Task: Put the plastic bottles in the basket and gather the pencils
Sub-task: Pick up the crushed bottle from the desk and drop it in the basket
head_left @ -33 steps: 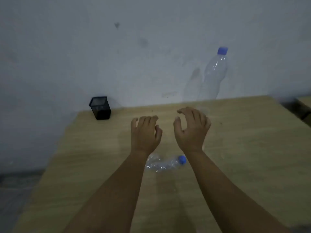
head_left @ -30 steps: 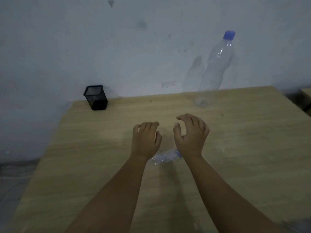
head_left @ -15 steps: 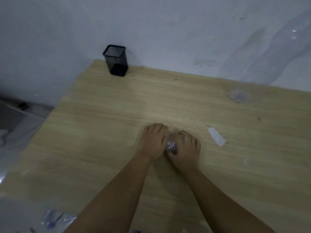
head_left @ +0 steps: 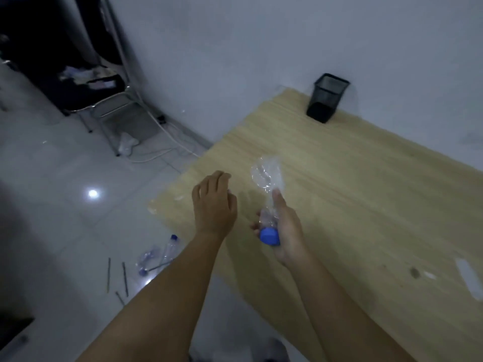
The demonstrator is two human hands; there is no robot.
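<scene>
Far left it's mostly dim floor, and down near the desk's corner there are a few pencils lying loose plus a couple more bottles in a small heap, so plenty left to collect. Moving over, the left hand hovers above the desk edge, fingers loosely curled and holding nothing. Just right of it, the right hand has a crushed bottle gripped around the neck end, blue cap toward the person, squashed body sticking out over the desk, clear of the wood. At the far back corner there's a black mesh basket against the wall, well apart from both hands. So I'd say we're in the carry step for this bottle: it's picked up, not delivered yet. Next move looks like a reach back and to the right to drop it in that basket, which seems small, so it may want to go in end first. Floor stuff comes after.
</scene>
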